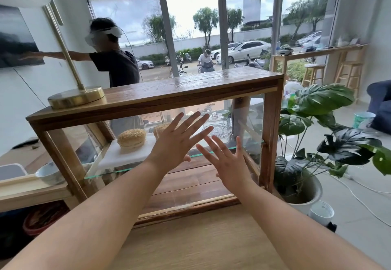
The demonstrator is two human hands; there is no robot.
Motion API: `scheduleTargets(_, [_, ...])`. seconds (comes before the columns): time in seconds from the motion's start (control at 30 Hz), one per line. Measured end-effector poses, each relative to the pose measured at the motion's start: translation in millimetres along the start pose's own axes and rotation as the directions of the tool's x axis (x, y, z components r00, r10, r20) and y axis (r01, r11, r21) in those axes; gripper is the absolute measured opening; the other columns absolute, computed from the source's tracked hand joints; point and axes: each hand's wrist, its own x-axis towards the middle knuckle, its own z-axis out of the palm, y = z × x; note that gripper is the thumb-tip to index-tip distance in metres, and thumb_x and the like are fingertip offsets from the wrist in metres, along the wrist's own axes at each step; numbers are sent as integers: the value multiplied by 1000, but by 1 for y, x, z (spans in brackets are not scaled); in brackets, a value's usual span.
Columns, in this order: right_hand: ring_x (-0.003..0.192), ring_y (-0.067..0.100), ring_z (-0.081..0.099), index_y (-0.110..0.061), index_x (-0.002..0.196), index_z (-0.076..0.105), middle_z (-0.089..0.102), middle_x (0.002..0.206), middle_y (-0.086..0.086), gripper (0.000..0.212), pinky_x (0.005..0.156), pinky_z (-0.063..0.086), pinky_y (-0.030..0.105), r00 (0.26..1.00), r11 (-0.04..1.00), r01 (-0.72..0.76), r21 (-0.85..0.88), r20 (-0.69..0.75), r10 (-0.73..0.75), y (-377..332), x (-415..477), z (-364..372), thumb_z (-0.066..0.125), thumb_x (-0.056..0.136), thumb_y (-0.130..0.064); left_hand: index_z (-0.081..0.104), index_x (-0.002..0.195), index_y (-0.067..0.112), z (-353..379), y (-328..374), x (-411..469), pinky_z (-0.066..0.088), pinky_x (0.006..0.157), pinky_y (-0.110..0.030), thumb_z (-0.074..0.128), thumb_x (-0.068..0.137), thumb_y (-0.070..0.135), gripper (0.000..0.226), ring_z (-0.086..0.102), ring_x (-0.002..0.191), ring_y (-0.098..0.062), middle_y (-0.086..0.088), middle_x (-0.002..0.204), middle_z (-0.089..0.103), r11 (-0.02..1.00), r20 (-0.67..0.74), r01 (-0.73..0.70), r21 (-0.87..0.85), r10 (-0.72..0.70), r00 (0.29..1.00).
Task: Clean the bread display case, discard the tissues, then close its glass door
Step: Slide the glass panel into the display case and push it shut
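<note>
The wooden bread display case (160,92) stands on a light wooden counter in front of me. Inside, a sesame bun (131,138) rests on a white board (110,156) on the glass shelf (99,174); a second bun (160,129) sits partly behind my left hand. A clear glass jar (218,126) stands further right on the shelf. My left hand (176,142) is held up before the case front, fingers spread, holding nothing. Beside it, lower and to the right, my right hand (227,161) is spread too and holds nothing. No tissues are visible. I cannot tell the glass door's position.
A brass lamp base (77,97) stands on the case's top left. A white bowl (49,173) sits on a ledge at left. A large potted plant (306,134) stands right of the case. Another person (118,66) stands behind the case by the window.
</note>
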Motion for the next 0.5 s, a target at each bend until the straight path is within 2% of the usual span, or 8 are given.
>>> scheduleTargets(0.2, [144, 22, -18, -31, 147, -9, -27, 154, 1, 122, 107, 17, 70, 1000, 1000, -13, -19, 27, 14, 12, -4, 0, 81, 64, -39, 4, 151, 26, 0, -1, 1, 5, 118, -47, 70, 63, 65, 117, 5, 148, -28, -7, 161, 2, 1000, 11, -1, -23, 2, 1000])
scheduleTargets(0.27, [144, 23, -19, -30, 147, -8, -26, 155, 1, 120, 108, 17, 69, 999, 1000, -21, -21, 28, 21, 15, -5, 1, 80, 66, -38, 3, 151, 26, -1, -1, 0, 4, 117, -47, 70, 64, 65, 117, 4, 148, -28, -7, 161, 1, 1000, 22, 2, -28, -1, 1000])
scheduleTargets(0.37, [146, 25, -8, -27, 148, -7, -16, 158, 3, 117, 110, 19, 66, 999, 999, -45, 6, 28, 44, 14, -7, 0, 78, 68, -33, 3, 151, 25, -3, -1, 0, 3, 117, -48, 70, 63, 66, 118, 5, 148, -28, -8, 161, 2, 1000, 36, 11, -10, -11, 999])
scheduleTargets(0.43, [146, 30, -1, -24, 148, -5, -7, 159, 7, 115, 110, 23, 62, 992, 989, -126, 79, 37, 124, 10, -13, -1, 76, 68, -42, 3, 151, 24, -5, -2, 1, 2, 116, -48, 69, 64, 67, 118, 5, 148, -29, -9, 161, 2, 1000, 42, 2, 9, -2, 999])
scheduleTargets(0.5, [145, 32, 0, -22, 148, -6, -6, 158, 12, 117, 114, 21, 56, 954, 920, -299, 253, 61, 293, -1, -23, -2, 74, 67, -50, 4, 151, 24, -7, -4, 3, 1, 116, -48, 69, 65, 67, 116, 6, 148, -29, -9, 161, 2, 1000, 40, -17, 26, 16, 999])
